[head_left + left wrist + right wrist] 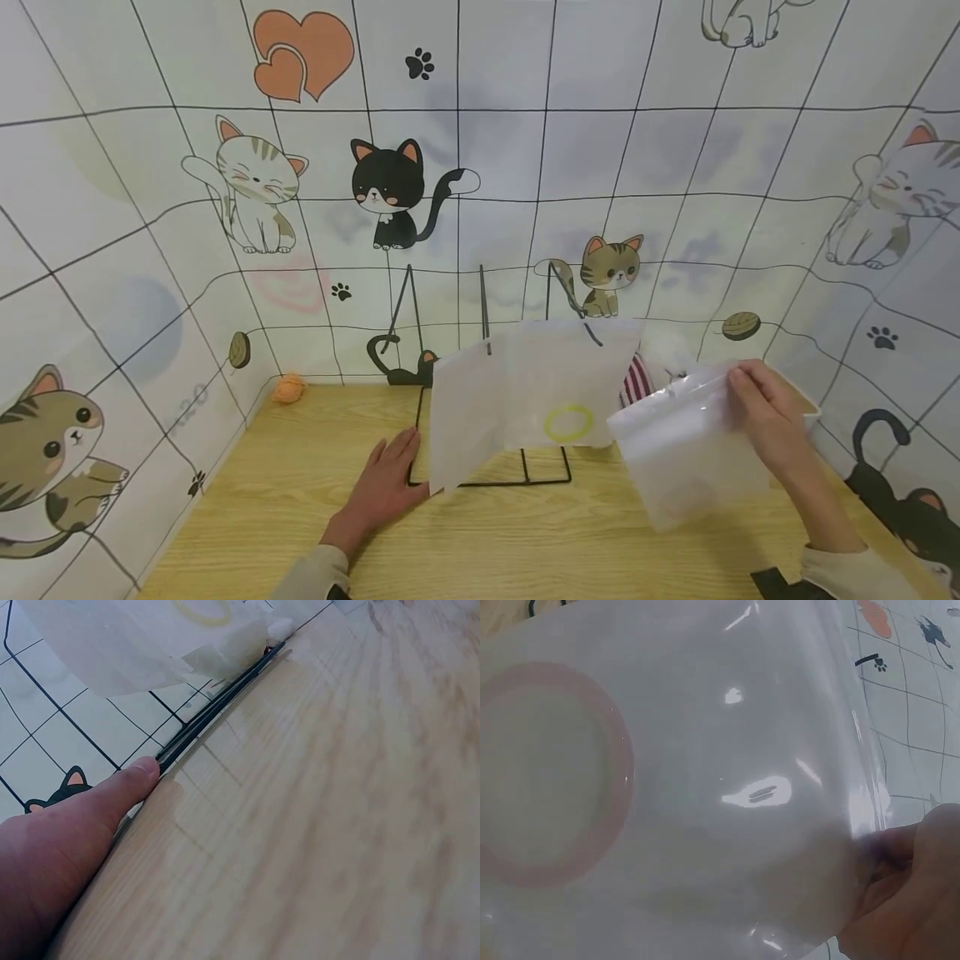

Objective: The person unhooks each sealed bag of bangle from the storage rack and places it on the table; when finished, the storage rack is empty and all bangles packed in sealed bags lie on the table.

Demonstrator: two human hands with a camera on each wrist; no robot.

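Observation:
A black wire rack [495, 485] with upright hooks stands on the wooden table. Two whitish translucent plastic bags appear to hang from it, a left one [465, 417] and a right one [551, 367], which shows a yellow ring [568, 423]. My left hand [382, 492] rests on the table with extended fingers at the rack's left side; in the left wrist view its thumb [139, 776] touches the rack's bottom wire. To the right of the rack, my right hand [772, 421] pinches the upper edge of another clear plastic bag [690, 458]. A pink ring [619, 780] shows on or through this bag in the right wrist view.
Behind the held bag are a red-and-white striped thing [636, 382], a white fluffy thing [666, 350] and a white-rimmed edge [812, 408], all partly hidden. A small orange object [288, 387] lies at the back left. Cat-printed sheeting [495, 167] encloses the table [465, 550].

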